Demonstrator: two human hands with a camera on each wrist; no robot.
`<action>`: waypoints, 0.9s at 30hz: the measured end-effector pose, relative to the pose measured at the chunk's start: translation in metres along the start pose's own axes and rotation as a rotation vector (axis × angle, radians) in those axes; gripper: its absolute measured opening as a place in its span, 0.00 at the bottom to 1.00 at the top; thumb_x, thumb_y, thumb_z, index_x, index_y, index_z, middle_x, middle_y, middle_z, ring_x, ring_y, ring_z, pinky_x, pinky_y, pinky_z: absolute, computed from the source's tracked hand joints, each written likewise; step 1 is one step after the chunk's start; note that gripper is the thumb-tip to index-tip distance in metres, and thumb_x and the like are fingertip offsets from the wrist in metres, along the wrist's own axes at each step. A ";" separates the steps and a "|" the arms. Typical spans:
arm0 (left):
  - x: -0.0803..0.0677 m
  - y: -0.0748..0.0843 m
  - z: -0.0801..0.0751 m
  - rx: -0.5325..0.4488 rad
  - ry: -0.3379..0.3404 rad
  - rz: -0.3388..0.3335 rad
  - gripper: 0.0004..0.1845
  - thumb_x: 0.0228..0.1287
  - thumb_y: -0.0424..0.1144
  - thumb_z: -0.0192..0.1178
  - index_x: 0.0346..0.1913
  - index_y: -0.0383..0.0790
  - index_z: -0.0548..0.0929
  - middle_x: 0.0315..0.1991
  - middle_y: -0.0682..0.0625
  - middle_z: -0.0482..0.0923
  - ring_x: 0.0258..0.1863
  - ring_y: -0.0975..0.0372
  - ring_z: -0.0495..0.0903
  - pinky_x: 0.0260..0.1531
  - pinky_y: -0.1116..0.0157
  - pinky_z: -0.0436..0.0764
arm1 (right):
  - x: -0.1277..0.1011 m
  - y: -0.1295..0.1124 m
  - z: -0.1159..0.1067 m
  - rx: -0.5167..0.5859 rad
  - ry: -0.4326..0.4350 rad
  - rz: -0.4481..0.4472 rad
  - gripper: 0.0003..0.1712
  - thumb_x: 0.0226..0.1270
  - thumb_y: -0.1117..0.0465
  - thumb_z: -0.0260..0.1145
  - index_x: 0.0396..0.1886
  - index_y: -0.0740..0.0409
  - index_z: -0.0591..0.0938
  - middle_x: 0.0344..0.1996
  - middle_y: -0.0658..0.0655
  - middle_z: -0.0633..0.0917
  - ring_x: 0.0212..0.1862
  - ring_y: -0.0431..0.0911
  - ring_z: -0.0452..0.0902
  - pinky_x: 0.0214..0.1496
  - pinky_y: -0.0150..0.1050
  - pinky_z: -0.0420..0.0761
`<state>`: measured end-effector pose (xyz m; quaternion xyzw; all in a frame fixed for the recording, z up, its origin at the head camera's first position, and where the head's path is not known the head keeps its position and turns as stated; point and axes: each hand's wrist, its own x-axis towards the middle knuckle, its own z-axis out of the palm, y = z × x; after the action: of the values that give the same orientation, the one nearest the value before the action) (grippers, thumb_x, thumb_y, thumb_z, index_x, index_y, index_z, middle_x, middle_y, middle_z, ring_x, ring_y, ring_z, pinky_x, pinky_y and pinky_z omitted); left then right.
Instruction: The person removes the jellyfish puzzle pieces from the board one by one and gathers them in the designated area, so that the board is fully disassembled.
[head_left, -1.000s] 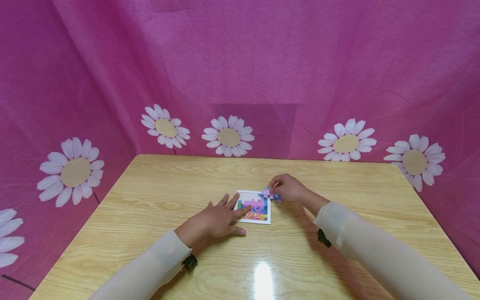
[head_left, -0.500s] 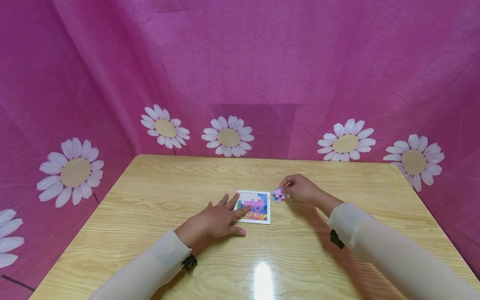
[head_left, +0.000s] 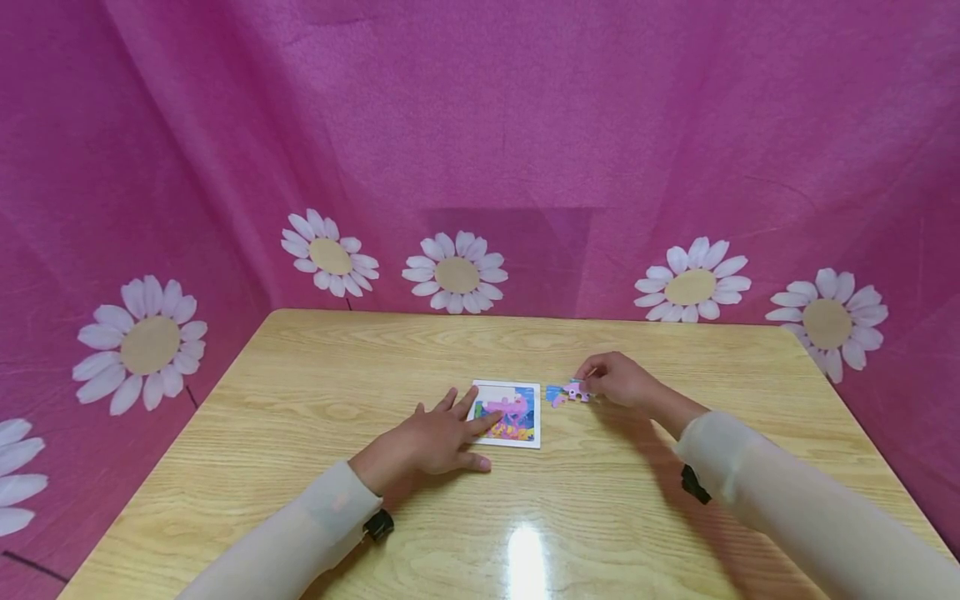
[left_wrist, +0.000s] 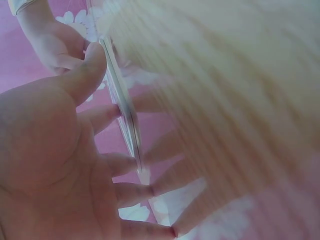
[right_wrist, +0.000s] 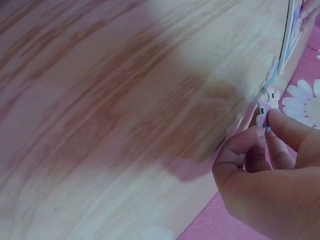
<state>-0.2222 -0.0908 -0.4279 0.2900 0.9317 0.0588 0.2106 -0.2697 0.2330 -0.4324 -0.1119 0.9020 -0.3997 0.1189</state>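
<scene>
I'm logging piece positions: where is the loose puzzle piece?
In the head view the puzzle piece lies right of the puzzle board, pinched by the right hand.

Small pink-blue puzzle pieces (head_left: 567,392) flat on table, just right of square puzzle board (head_left: 510,414).

No legible text or signs
</scene>
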 end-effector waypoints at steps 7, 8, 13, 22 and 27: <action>0.000 0.000 0.000 -0.001 0.001 -0.001 0.42 0.68 0.69 0.57 0.82 0.70 0.55 0.85 0.47 0.38 0.83 0.42 0.39 0.69 0.27 0.51 | -0.005 0.005 -0.002 -0.014 0.003 -0.019 0.06 0.70 0.69 0.66 0.43 0.68 0.85 0.30 0.57 0.84 0.31 0.43 0.72 0.35 0.38 0.74; 0.001 0.000 0.000 0.000 0.000 0.000 0.42 0.68 0.69 0.57 0.82 0.70 0.55 0.85 0.47 0.37 0.83 0.42 0.39 0.69 0.27 0.51 | -0.005 0.006 -0.002 -0.018 0.005 -0.021 0.06 0.70 0.69 0.66 0.43 0.68 0.85 0.30 0.57 0.84 0.32 0.42 0.72 0.34 0.38 0.74; 0.001 -0.001 0.001 -0.005 0.001 0.002 0.42 0.68 0.69 0.56 0.82 0.70 0.54 0.85 0.47 0.37 0.83 0.42 0.38 0.69 0.27 0.51 | -0.006 0.009 -0.002 -0.035 0.019 -0.033 0.04 0.68 0.69 0.67 0.41 0.67 0.84 0.31 0.58 0.86 0.33 0.43 0.74 0.35 0.39 0.74; 0.001 -0.001 0.002 0.005 -0.002 -0.001 0.42 0.68 0.69 0.56 0.81 0.71 0.54 0.85 0.47 0.37 0.83 0.42 0.39 0.69 0.27 0.51 | -0.005 0.020 0.004 -0.071 0.068 0.009 0.03 0.72 0.67 0.66 0.40 0.60 0.86 0.33 0.54 0.84 0.36 0.46 0.72 0.40 0.40 0.72; 0.001 -0.001 0.001 0.002 0.000 -0.002 0.43 0.67 0.70 0.56 0.81 0.71 0.54 0.85 0.47 0.37 0.83 0.42 0.38 0.69 0.27 0.51 | -0.005 0.022 0.006 -0.071 0.084 0.002 0.04 0.71 0.67 0.66 0.40 0.60 0.87 0.33 0.53 0.84 0.38 0.46 0.73 0.43 0.41 0.72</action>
<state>-0.2228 -0.0910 -0.4294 0.2892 0.9320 0.0576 0.2106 -0.2655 0.2449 -0.4522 -0.0984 0.9199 -0.3716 0.0773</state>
